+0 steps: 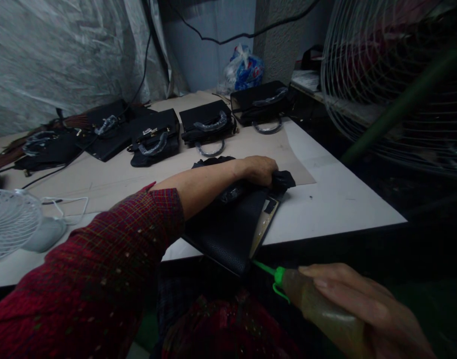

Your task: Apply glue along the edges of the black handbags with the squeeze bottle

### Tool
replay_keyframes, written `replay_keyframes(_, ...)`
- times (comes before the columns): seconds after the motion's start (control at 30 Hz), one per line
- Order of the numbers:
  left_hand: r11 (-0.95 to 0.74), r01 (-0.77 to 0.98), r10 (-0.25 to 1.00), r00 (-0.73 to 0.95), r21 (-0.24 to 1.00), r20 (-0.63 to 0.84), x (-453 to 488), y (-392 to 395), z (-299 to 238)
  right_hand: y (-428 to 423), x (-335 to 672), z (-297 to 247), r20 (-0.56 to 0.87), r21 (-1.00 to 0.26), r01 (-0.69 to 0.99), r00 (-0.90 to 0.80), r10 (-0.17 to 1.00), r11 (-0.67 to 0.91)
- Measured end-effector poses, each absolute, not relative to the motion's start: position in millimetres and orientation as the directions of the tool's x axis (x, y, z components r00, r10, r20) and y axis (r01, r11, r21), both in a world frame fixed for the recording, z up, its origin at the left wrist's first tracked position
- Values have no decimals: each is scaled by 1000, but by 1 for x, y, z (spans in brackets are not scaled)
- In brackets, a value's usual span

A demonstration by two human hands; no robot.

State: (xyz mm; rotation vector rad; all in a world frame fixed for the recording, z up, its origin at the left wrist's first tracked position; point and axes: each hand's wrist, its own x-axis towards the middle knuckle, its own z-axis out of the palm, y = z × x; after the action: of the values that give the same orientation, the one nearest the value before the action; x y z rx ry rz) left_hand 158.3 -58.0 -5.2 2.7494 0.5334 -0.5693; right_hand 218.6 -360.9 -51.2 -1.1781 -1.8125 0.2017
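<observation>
A black leather bag lies on the white table, its near corner hanging over the front edge and a pale strip showing along its right side. My left hand is closed and presses down on the bag's far end, on a dark fold of material. My right hand is wrapped round a squeeze bottle of yellowish glue. The bottle's green nozzle touches the bag's near edge.
Several finished black handbags lie in a row at the back of the table on brown paper. A small white desk fan stands at the left. A large wire fan guard fills the right. Cables hang above.
</observation>
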Motion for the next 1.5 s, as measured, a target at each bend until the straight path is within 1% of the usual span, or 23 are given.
replay_keyframes(0.17, -887, 421, 309, 848, 192, -431, 158, -59, -5, -356, 221, -49, 572, -619, 558, -160, 804, 552)
replay_keyframes(0.3, -880, 428, 309, 846, 208, -435, 158, -59, -5, -355, 220, -50, 584, -602, 606, -111, 804, 520)
replay_keyframes(0.4, -878, 431, 310, 844, 208, -439, 158, -60, -4, -355, 220, -49, 582, -600, 575, -164, 796, 557)
replay_keyframes(0.47, -878, 433, 313, 842, 204, -439, 158, -60, -4, -354, 222, -49, 586, -576, 581, -196, 786, 575)
replay_keyframes(0.57, -879, 430, 310, 843, 206, -439, 158, -59, -4, -355, 223, -47, 623, -504, 666, -161, 766, 550)
replay_keyframes(0.6, -879, 429, 307, 844, 209, -439, 158, -59, -4, -355, 223, -47, 619, -502, 672, -160, 769, 544)
replay_keyframes(0.73, -878, 428, 305, 847, 217, -436, 158, -58, -5, -353, 219, -43, 583, -576, 589, -191, 790, 567)
replay_keyframes(0.83, -879, 426, 306, 849, 215, -432, 158, -59, -5, -351, 216, -40, 577, -602, 585, -151, 803, 543)
replay_keyframes(0.9, -882, 420, 301, 852, 214, -429, 158, -58, -5, -350, 216, -40, 556, -627, 568, -153, 817, 533)
replay_keyframes(1.03, -892, 400, 285, 861, 213, -422, 159, -57, -6, -352, 216, -42, 540, -633, 569, -161, 826, 525)
replay_keyframes(1.17, -896, 394, 283, 862, 204, -419, 159, -57, -5, -353, 217, -42, 551, -650, 530, -166, 818, 545)
replay_keyframes(1.3, -893, 405, 294, 856, 197, -426, 159, -58, -4, -350, 216, -40, 529, -648, 557, -161, 833, 519)
replay_keyframes(1.4, -891, 408, 297, 855, 198, -426, 159, -58, -4, -349, 216, -39, 563, -607, 592, -150, 813, 530)
replay_keyframes(1.5, -891, 407, 296, 855, 200, -426, 159, -56, -5, -349, 221, -43, 587, -567, 661, -94, 804, 491)
